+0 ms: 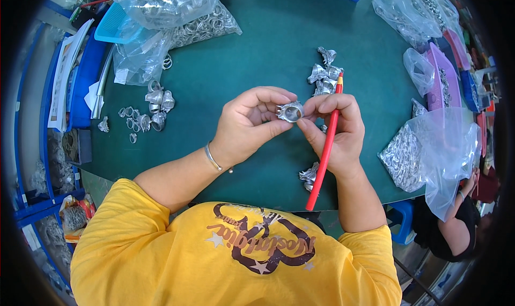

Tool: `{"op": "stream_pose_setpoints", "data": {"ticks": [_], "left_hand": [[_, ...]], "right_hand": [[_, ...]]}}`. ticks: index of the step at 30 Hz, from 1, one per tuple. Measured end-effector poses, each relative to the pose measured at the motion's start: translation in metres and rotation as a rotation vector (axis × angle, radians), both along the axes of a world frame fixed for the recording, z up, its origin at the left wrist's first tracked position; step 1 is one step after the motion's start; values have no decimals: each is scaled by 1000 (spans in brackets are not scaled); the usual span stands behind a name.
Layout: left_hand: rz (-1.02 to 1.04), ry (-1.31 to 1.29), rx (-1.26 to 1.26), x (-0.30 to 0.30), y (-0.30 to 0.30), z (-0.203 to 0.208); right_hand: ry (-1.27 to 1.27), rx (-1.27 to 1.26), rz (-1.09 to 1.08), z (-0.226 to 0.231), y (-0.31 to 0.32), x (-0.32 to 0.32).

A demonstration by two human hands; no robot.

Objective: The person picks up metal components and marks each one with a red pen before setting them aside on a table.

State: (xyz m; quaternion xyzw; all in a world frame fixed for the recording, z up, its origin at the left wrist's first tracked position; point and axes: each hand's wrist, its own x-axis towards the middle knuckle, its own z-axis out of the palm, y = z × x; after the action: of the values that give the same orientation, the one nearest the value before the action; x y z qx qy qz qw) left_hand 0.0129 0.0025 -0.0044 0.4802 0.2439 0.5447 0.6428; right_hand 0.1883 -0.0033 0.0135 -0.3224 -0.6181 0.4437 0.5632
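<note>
A silver metal ring point(290, 112) with a jagged, ornate side is held up over the green table, its round opening facing me. My left hand point(244, 123) pinches it between thumb and fingers. The thumb and index finger of my right hand point(343, 137) close at the ring's other side. That same hand also grips a red pencil point(323, 169), its tip pointing away from me. Just beyond my right hand lies a group of similar ornate metal rings point(322, 78). More metal pieces point(308, 176) rest nearer me, partly behind the pencil.
On the left are a cluster of rings point(160, 102) and several smaller rings point(137, 119). Plastic bags of rings point(201, 27) and a light-blue basket point(111, 28) stand at the far left. At right lie a bag of metal parts point(405, 158) and a pink basket point(437, 86). A person point(456, 225) sits beyond.
</note>
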Motion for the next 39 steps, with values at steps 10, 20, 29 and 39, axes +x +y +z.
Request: {"op": "stream_pose_setpoints", "data": {"ticks": [10, 20, 29, 39], "left_hand": [[-7, 78, -1, -2, -1, 4], [-55, -130, -233, -2, 1, 9], [99, 147, 106, -3, 1, 2], [154, 235, 228, -6, 0, 1]], "right_hand": [[-106, 75, 21, 0, 0, 0], [-93, -1, -129, -1, 0, -2], [1, -9, -46, -1, 1, -2], [-3, 27, -3, 0, -2, 0]]}}
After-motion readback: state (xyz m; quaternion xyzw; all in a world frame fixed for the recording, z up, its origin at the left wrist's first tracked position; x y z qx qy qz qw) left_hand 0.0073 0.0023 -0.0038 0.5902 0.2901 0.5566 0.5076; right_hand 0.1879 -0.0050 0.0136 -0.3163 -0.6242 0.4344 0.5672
